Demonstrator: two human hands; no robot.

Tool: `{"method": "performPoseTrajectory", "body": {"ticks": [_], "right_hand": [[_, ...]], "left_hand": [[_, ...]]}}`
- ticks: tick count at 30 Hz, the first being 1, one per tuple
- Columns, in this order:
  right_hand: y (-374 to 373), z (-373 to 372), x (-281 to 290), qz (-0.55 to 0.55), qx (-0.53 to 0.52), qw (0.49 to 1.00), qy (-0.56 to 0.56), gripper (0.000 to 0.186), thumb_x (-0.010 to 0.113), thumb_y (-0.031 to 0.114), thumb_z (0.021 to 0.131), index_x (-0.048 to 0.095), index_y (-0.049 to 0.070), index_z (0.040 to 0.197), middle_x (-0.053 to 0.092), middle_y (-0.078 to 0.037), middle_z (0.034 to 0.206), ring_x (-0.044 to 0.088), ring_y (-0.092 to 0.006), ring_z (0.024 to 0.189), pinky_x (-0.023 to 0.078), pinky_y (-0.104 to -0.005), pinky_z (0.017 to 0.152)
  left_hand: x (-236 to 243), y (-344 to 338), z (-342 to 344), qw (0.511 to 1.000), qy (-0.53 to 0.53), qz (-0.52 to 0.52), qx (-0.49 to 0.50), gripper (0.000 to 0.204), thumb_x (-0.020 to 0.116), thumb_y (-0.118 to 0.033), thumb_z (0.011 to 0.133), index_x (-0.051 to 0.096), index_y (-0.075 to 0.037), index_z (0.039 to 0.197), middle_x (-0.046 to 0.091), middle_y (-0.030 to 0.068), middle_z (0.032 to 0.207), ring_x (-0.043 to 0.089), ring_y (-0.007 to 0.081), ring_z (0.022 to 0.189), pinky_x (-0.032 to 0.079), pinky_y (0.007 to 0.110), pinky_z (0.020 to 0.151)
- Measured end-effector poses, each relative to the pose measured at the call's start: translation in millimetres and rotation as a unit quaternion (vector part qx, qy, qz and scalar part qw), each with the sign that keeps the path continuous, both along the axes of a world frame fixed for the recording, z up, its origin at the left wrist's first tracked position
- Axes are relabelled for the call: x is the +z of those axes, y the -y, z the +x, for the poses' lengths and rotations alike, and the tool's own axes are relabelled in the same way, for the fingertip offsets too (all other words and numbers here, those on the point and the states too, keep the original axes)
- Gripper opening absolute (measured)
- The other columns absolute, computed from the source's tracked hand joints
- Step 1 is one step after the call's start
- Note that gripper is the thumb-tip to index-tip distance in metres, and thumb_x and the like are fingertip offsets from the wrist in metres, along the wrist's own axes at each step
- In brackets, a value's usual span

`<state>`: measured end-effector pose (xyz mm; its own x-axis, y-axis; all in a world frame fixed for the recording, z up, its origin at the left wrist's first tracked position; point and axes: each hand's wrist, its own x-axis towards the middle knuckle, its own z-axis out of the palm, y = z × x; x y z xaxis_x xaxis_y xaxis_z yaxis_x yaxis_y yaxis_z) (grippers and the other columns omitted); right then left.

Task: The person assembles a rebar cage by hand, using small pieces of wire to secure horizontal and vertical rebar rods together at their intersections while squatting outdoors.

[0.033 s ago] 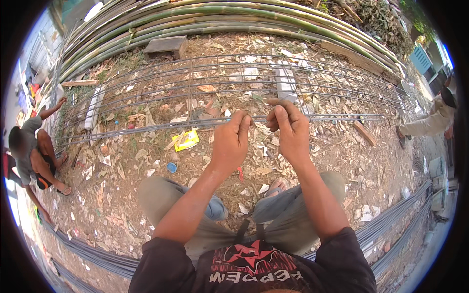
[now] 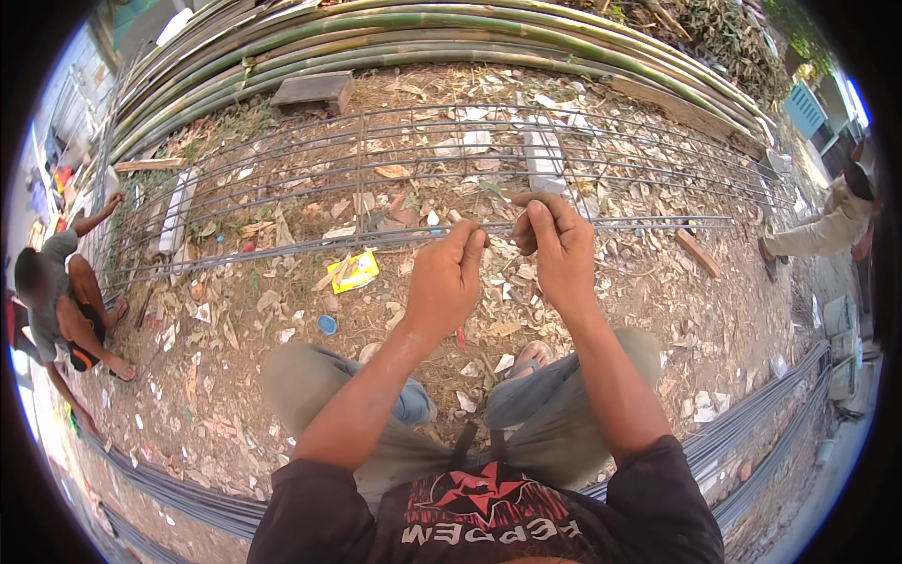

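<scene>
In the head view, my left hand [image 2: 448,277] and my right hand [image 2: 561,258] are raised just above the near long steel bars [image 2: 319,242] of a rebar cage [image 2: 437,162], a short gap between them. Both have thumbs pressed to curled fingers; what they hold, if anything, is too small to make out, possibly thin wire. Whether they touch the bars is unclear. The cage lies horizontally across the littered dirt, with upright-crossing stirrups and light blocks [image 2: 547,160] beneath it.
A crouching person [image 2: 66,305] is at left, another person [image 2: 808,235] at right. Bamboo poles [image 2: 423,38] and a wooden board [image 2: 310,92] lie beyond the cage. A yellow packet [image 2: 353,273] and wood piece [image 2: 697,252] lie on the ground. Steel rod bundles [image 2: 752,395] run behind me.
My left hand has shifted slightly downward. My right hand stays nearly in place, and the surroundings appear very slightly higher in the picture.
</scene>
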<state>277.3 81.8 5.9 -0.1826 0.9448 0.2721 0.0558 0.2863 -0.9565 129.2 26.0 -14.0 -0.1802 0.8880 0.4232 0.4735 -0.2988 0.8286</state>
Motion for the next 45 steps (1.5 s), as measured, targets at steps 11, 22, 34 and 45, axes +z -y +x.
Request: {"method": "performPoseTrajectory", "body": {"ticks": [11, 22, 34, 45], "right_hand": [[4.5, 8.0, 10.9, -0.072, 0.038, 0.996, -0.037, 0.015, 0.057, 0.009, 0.092, 0.068, -0.001, 0.095, 0.061, -0.001, 0.075, 0.057, -0.0072, 0.067, 0.047, -0.0235, 0.057], [14.3, -0.4, 5.6, 0.031, 0.053, 0.989, 0.136, 0.012, 0.064, 0.007, 0.084, 0.069, 0.001, 0.092, 0.064, -0.013, 0.082, 0.061, -0.0240, 0.068, 0.047, -0.0336, 0.059], [19.7, 1.9, 6.1, 0.219, -0.014, 0.925, 0.310, 0.018, 0.064, 0.013, 0.085, 0.070, 0.006, 0.100, 0.064, -0.011, 0.088, 0.064, -0.0313, 0.079, 0.050, -0.0380, 0.064], [18.2, 5.3, 20.9, -0.015, 0.068, 0.989, 0.128, 0.018, 0.059, 0.010, 0.093, 0.070, -0.004, 0.098, 0.065, -0.005, 0.081, 0.059, -0.0097, 0.071, 0.047, -0.0244, 0.064]], "left_hand": [[-11.2, 3.5, 17.9, 0.976, 0.125, -0.113, -0.137, 0.030, 0.046, -0.022, 0.102, 0.058, 0.000, 0.085, 0.050, 0.0006, 0.061, 0.044, 0.0073, 0.054, 0.036, 0.027, 0.050], [-4.0, 4.2, 10.3, 0.952, 0.283, -0.110, -0.051, 0.032, 0.042, -0.024, 0.103, 0.059, 0.002, 0.096, 0.065, 0.0057, 0.072, 0.061, 0.0099, 0.055, 0.050, 0.023, 0.049], [-0.9, -1.5, 8.6, 0.944, 0.260, -0.175, -0.104, 0.029, 0.043, -0.019, 0.103, 0.060, 0.003, 0.097, 0.062, 0.0056, 0.064, 0.057, 0.0083, 0.054, 0.042, 0.023, 0.047], [-2.6, 0.9, 9.4, 0.935, 0.258, -0.148, -0.193, 0.037, 0.047, -0.026, 0.097, 0.062, 0.002, 0.078, 0.056, 0.0044, 0.060, 0.051, 0.0109, 0.054, 0.040, 0.030, 0.052]]}}
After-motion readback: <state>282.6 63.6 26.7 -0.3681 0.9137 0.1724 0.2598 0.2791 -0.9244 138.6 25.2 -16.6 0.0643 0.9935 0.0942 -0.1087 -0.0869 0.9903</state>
